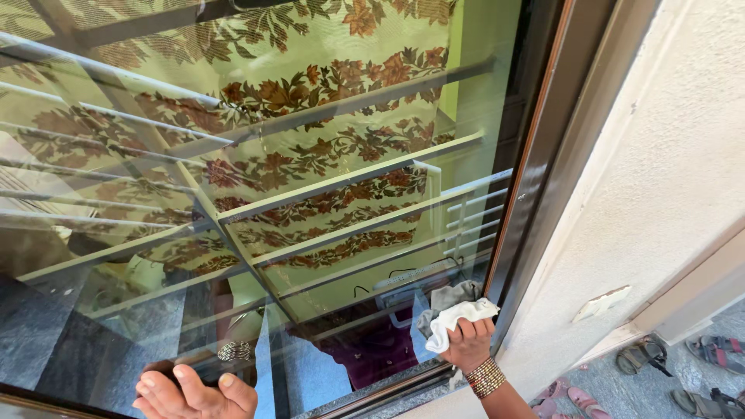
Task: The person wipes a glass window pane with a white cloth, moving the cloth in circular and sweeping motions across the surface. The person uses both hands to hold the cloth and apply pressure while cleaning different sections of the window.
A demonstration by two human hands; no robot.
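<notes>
The head view shows the right hand [469,341], low and right of centre, clenched around a white cloth [459,320] that it presses on the window glass [326,194] just beside the dark frame [535,155]. The left hand [194,394] is at the bottom left of the picture, released, with its fingers lying flat on the glass. Sandals [683,365] lie on the floor at the lower right corner, well apart from the hands.
</notes>
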